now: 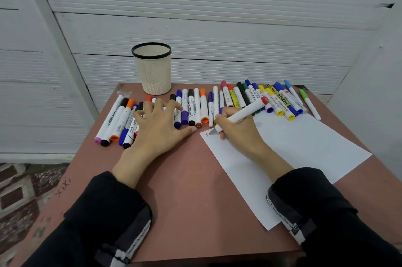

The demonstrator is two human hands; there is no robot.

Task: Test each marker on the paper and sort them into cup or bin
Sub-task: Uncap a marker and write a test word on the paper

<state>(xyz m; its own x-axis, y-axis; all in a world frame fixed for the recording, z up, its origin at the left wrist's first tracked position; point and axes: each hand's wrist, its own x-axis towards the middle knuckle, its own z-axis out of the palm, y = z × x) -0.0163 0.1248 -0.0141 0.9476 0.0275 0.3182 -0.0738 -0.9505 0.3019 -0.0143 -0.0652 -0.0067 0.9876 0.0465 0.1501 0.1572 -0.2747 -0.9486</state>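
Cup (pixel 152 71): cream, ribbed, black rim, upright at the far edge of the surface (pixel 185 190); the part of the inside that shows holds no markers, bottom can't be seen; no bin in view.

Right hand (pixel 237 129): grip curled round a white marker with a red end (pixel 241 114), thumb and fingers pinching low on the barrel; marker tilted, red end up and to the right, tip down on the paper's (pixel 304 149) near-left corner, touching a small red mark (pixel 206 135); heel of the hand rests on the sheet.

Left hand (pixel 161 127): grip slack, fingers spread and bent, palm down; fingertips rest on the markers in the left group (pixel 117 123), thumb flat on the surface just beside the middle row; holds nothing that I can see.

Markers: left group (pixel 117 123) fanned out with caps toward the camera; middle row (pixel 195 108) side by side between cup and paper; right group (pixel 272 99) packed along the paper's far edge, some overlapping it; one green-capped marker (pixel 310 104) lies apart at the far right.

Surface: reddish-brown, scuffed, faint scribble near the left edge; white sheet lies skewed on the right half.

Room: white ribbed wall panels behind; patterned tile floor at lower left; both forearms in black sleeves.
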